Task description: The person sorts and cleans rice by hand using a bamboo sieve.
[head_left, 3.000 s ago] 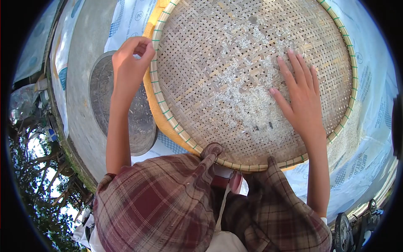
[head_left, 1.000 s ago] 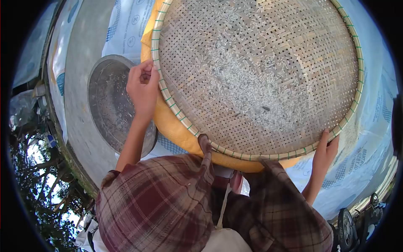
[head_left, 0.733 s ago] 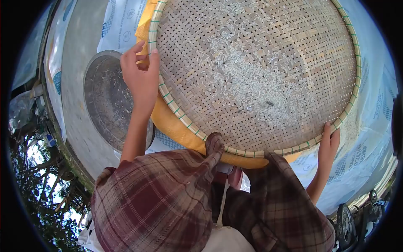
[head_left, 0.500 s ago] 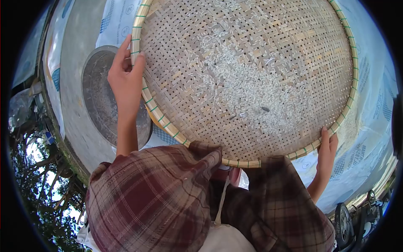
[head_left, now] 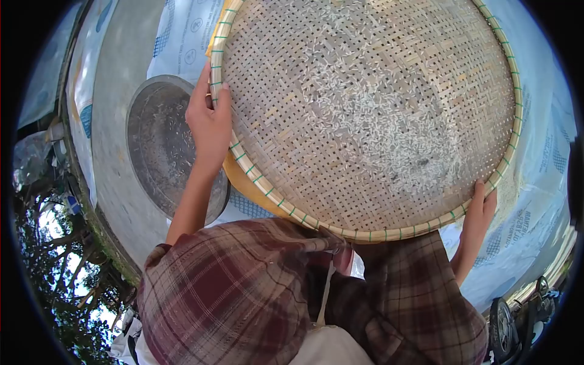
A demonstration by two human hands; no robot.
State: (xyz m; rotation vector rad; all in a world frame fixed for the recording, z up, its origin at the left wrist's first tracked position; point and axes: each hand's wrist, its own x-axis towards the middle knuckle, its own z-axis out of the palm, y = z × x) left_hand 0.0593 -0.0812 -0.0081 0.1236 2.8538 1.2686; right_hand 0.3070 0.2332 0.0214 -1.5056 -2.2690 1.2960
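A wide round winnowing basket (head_left: 267, 79) of woven bamboo, its rim bound with green ties, is held out in front of my body. My left hand (head_left: 210, 125) grips the rim on the left side, thumb on the inner edge. On the right, my right hand (head_left: 480, 210) holds the lower rim, its fingers partly hidden beneath. Whitish rice grains (head_left: 389, 131) lie scattered on the weave, thickest toward the lower right, with a small dark bit among them.
Beside my left arm a dark metal basin (head_left: 159, 143) with a few grains stands on the concrete (head_left: 118, 115). Something yellow (head_left: 249, 185) shows under the basket. Printed white-blue sacks (head_left: 517, 243) cover the ground at right. A motorbike wheel (head_left: 502, 328) is at lower right.
The basket's left side and my left hand have shifted right. The grains have slid right and spread, and more of the basin shows.
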